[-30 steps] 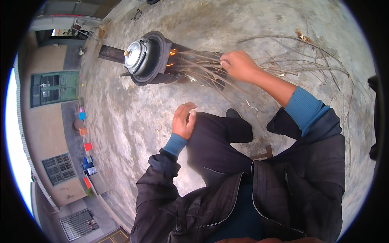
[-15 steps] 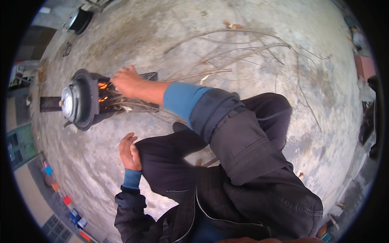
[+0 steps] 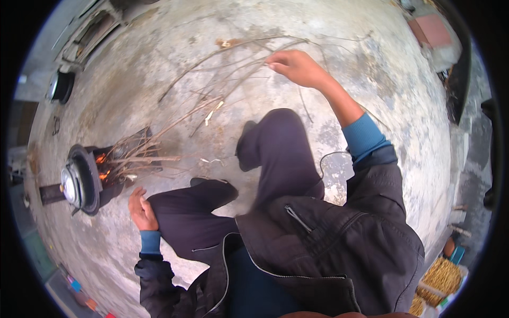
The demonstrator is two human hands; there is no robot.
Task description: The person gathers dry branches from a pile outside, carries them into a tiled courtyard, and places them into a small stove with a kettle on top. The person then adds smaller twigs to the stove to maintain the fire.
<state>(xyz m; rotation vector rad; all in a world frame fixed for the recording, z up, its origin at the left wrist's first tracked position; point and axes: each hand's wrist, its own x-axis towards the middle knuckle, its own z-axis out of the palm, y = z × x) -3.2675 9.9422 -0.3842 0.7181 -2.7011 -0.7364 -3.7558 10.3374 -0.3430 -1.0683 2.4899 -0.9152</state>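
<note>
My right hand (image 3: 296,67) reaches out to the far side, its thumb and fingers pinched at a thin dry branch (image 3: 241,80) among several long ones on the concrete floor. My left hand (image 3: 142,211) rests beside my left knee, holding nothing, with its fingers loosely extended. To the left is a small stove (image 3: 91,175) with flames (image 3: 102,159) in its side opening. A lidded metal pot (image 3: 71,183) sits on top of it. Several firewood sticks (image 3: 151,159) poke out of the opening, over a dark metal tray (image 3: 143,139).
A dark pot (image 3: 61,87) stands at the far left. Pale wood scraps (image 3: 213,113) lie between my feet and the branches. A reddish box (image 3: 432,29) is at the far right. Straw-coloured bundles (image 3: 442,275) fill containers at the lower right.
My right hand has left the stove mouth and swung right to the loose branches. The view has turned rightward. My left hand stays by my knee.
</note>
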